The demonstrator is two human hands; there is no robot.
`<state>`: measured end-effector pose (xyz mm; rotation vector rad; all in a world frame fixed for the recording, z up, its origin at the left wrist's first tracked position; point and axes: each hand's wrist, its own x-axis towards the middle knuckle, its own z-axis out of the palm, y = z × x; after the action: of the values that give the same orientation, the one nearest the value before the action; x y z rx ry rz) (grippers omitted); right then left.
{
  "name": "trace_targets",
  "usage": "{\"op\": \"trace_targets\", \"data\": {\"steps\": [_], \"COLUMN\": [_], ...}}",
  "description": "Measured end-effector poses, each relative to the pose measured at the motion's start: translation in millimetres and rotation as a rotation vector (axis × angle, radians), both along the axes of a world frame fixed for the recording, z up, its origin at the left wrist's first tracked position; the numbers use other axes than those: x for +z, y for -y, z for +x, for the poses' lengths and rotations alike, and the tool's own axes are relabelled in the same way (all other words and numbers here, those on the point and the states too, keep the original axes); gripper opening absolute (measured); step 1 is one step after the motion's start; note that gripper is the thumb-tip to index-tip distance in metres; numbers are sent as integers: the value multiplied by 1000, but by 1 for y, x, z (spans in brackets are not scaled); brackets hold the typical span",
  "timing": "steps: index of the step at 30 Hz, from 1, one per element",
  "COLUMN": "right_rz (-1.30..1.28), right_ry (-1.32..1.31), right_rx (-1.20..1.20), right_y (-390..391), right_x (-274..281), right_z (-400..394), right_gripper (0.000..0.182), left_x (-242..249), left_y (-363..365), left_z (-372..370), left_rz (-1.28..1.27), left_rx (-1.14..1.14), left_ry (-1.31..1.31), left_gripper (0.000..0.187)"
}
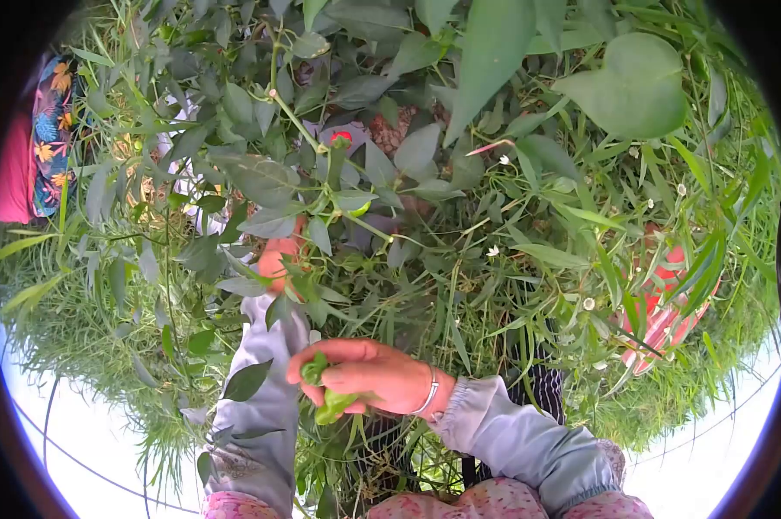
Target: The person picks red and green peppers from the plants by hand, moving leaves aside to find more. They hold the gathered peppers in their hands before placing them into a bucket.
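Note:
My right hand (373, 376), with a bracelet (429, 391) at its wrist, is closed around green peppers (334, 406) that show between and below the fingers. My left hand (279, 259) reaches up into the pepper plant (269, 177); leaves cover its fingers, so what they touch is hidden. Above it, a small red pepper (342, 137) sits on a branching green stem (295, 121). A light green pepper (360, 208) shows partly among the leaves to the right of my left hand.
Dense leaves and tall grass (702, 346) surround both arms. A red and clear plastic bag (667, 311) lies in the grass at right. At far left is a flowered dark cloth (53, 138) beside pink fabric (11, 173). Small white flowers (494, 251) dot the greenery.

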<state>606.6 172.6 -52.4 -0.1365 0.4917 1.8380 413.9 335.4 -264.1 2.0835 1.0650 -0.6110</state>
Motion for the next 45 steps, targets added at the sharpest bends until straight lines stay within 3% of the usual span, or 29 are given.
{"op": "trace_targets", "data": {"steps": [3,8,20,26,31,34,36,39,40,42,44,45], "right_rz": [16,11,6,-29,-25,-9,-7,13,-2,-37,-51,-56], "right_ry": [-10,10,-24,-18,-14,-14,-24,-22,-22,-23,-24,-22], "right_rx": [-130,-140,-198,-181,-183,-204,-233,-267,-243,-196,-191,-187], "right_y": [3,3,3,1,0,-1,-2,-3,-3,-4,-3,-4], "right_x": [-5,-2,-1,-1,0,-2,-1,-1,-1,-1,-2,-3], "right_z": [-6,-1,1,6,8,7,7,5,5,5,3,2], "right_gripper": [33,35,36,36,36,36,36,36,39,46,45,45], "left_x": [-9,-17,-30,-34,-21,-1,41,26,25,32,32,32], "left_y": [-6,-2,3,4,8,17,23,18,18,27,25,15], "left_z": [34,69,88,86,76,72,90,57,46,41,40,41], "left_rz": [-88,-132,-225,-354,-660,-911,-1007,-1394,-1375,-1062,-1185,-1463], "left_rx": [108,163,253,404,804,1242,1617,1192,1191,1028,1042,1131], "left_ry": [51,77,96,125,262,402,452,673,612,631,583,521], "left_gripper": [29,29,28,27,27,27,27,33,41,45,48,49]}}
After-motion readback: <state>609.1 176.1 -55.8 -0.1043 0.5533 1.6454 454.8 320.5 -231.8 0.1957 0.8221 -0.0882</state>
